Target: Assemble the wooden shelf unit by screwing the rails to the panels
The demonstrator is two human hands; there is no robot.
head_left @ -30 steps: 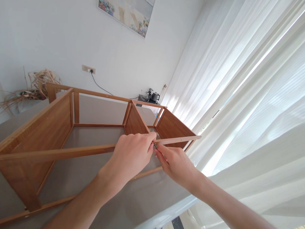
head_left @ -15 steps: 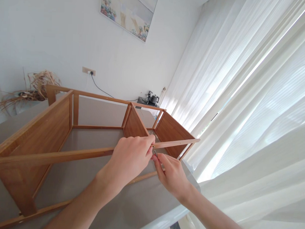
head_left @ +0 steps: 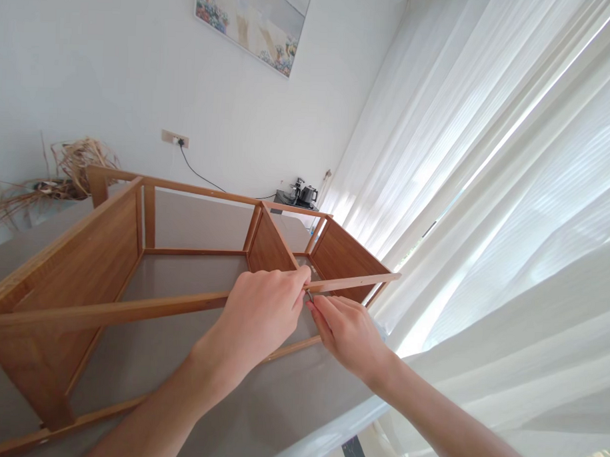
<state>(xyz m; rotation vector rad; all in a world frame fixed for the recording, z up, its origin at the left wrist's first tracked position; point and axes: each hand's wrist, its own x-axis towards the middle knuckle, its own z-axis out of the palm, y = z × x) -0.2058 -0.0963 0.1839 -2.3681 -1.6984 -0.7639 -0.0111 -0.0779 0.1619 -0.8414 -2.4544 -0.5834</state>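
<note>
Left hand [head_left: 267, 302]: one, closed over the near rail [head_left: 356, 282] where the middle panel [head_left: 273, 244] meets it; most of the fingers hidden beneath.

Right hand [head_left: 352, 330]: one, just beside the left and slightly lower; thumb and forefinger pinched on the key [head_left: 310, 296]. Key: thin, metallic, possibly a hex key; its upper end at the rail's underside, beside the left fingertips. Whether it is seated in a fastener: cannot tell.

Frame [head_left: 91, 244]: wooden, two bays, lying on the table [head_left: 273, 407], beneath and beyond both hands. Larger bay left of the left hand; smaller bay beyond the right, closed by the end panel [head_left: 351, 257].

Step in hand, by judgement: working a fastener at the joint of rail and middle panel, left hand bracing, right hand turning.

Next move, by judgement, calls for: rail held firm against the panel; key kept square to the fastener; short turns, regripping as needed, since the left hand leaves little room. Chief risk: the key slipping out.
</note>
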